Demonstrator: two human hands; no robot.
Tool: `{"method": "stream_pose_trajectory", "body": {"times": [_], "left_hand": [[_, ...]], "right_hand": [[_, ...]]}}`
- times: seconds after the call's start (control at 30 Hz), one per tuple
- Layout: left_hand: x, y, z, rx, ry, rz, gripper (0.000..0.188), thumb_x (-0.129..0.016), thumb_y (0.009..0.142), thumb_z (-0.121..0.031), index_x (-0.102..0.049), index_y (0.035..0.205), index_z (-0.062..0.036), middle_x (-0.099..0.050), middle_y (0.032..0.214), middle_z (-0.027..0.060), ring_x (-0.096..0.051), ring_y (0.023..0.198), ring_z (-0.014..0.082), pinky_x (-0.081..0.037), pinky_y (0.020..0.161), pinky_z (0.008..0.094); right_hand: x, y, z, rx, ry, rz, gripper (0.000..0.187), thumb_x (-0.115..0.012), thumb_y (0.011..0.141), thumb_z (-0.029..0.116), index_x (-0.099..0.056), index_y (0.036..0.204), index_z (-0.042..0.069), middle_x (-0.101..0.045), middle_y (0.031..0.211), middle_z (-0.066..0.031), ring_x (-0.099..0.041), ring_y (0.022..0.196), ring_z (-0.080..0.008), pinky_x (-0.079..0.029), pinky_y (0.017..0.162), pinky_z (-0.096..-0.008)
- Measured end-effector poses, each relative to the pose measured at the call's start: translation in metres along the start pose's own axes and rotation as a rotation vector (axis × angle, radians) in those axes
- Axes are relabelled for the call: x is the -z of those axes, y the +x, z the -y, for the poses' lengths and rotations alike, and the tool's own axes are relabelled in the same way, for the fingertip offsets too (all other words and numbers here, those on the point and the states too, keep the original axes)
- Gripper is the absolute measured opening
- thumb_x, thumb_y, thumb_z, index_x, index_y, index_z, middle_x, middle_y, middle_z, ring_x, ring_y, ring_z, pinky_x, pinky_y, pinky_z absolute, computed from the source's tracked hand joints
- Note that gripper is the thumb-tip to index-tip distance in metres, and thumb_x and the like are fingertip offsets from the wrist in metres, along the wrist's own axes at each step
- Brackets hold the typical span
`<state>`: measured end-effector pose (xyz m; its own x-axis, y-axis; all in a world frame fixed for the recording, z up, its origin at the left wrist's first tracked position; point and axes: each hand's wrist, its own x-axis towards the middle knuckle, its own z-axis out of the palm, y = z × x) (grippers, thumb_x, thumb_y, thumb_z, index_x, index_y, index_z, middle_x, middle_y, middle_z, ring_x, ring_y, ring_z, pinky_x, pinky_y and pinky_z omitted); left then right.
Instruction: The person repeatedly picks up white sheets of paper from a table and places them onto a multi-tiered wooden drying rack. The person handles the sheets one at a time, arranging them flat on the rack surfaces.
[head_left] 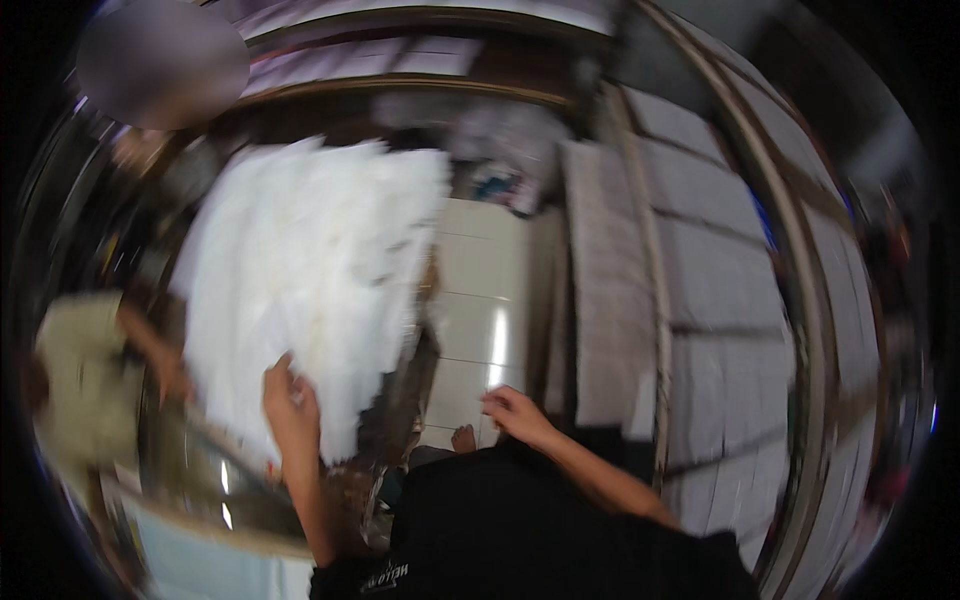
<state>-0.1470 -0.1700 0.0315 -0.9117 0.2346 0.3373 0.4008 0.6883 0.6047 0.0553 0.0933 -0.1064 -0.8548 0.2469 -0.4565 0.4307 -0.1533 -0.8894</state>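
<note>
A broad pile of overlapping white sheets (330, 230) with jagged edges covers the surface ahead and to the left. My left hand (292, 405) is over its near part, fingers pinched together at a thin white sheet (275, 328) that barely stands out from the pile. Motion blur hides whether that sheet is paper or cloth. Out to the right, my right hand (515, 412) hangs above the tiled floor, apart from the pile. Its fingers are curled in, and nothing shows in them.
Glossy pale tiles (470, 320) run between the pile and a tall rack of white stacks (715, 260) on the right. A person in a yellow-green shirt (95, 375) is at the left, an arm by the pile. Another person stands far left. Shelves (400, 88) line the back.
</note>
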Motion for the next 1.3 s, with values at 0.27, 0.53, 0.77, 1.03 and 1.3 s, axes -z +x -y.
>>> {"method": "stream_pose_trajectory", "body": {"times": [0.27,0.53,0.77,1.03,1.3], "left_hand": [[-0.073,-0.043,-0.131,-0.453,-0.27,0.454,0.031,-0.058,0.086,0.003,-0.059,0.117,0.0041,-0.057,0.088,0.0157,-0.056,0.074,0.028,-0.047,0.068,0.036],[-0.124,-0.099,-0.184,-0.815,-0.457,0.924,0.031,-0.067,0.082,0.0,-0.06,0.112,0.0027,-0.058,0.09,0.0163,-0.058,0.072,0.0279,-0.048,0.065,0.0365],[-0.134,-0.105,-0.209,-0.964,-0.691,1.049,0.036,-0.074,0.081,-0.011,-0.062,0.112,0.0036,-0.062,0.094,0.0153,-0.058,0.07,0.0274,-0.048,0.064,0.0366],[-0.21,-0.12,-0.166,-0.799,-0.337,1.268,0.03,-0.067,0.087,-0.014,-0.062,0.111,0.003,-0.062,0.094,0.0199,-0.063,0.072,0.0305,-0.05,0.067,0.0409],[-0.278,-0.162,-0.049,-0.724,-0.061,1.516,0.039,-0.067,0.086,-0.025,-0.064,0.112,0.0047,-0.067,0.096,0.0237,-0.067,0.084,0.0357,-0.052,0.077,0.0428]], "right_hand": [[0.009,-0.066,0.127,0.422,-0.167,-0.037,0.045,-0.054,0.1,0.025,-0.046,0.14,0.007,-0.056,0.111,-0.0126,-0.062,0.095,-0.0183,-0.051,0.082,-0.0351],[0.052,-0.123,0.076,0.373,-0.197,-0.637,0.023,-0.056,0.095,0.022,-0.061,0.095,0.0,-0.066,0.082,-0.0176,-0.067,0.079,-0.0337,-0.051,0.073,-0.0419],[0.101,-0.242,0.031,0.311,-0.226,-1.142,0.016,-0.06,0.091,0.01,-0.054,0.106,0.006,-0.059,0.089,-0.0033,-0.052,0.074,-0.0105,-0.045,0.064,-0.0272],[0.091,-0.438,-0.065,-0.11,0.298,-1.639,0.027,-0.064,0.088,0.009,-0.047,0.108,0.006,-0.051,0.077,-0.0022,-0.042,0.058,-0.0089,-0.036,0.05,-0.0247],[0.047,-0.463,-0.134,-0.352,0.43,-1.72,0.025,-0.064,0.088,0.01,-0.049,0.107,0.004,-0.057,0.08,-0.0047,-0.053,0.061,-0.0117,-0.045,0.054,-0.0267]]}}
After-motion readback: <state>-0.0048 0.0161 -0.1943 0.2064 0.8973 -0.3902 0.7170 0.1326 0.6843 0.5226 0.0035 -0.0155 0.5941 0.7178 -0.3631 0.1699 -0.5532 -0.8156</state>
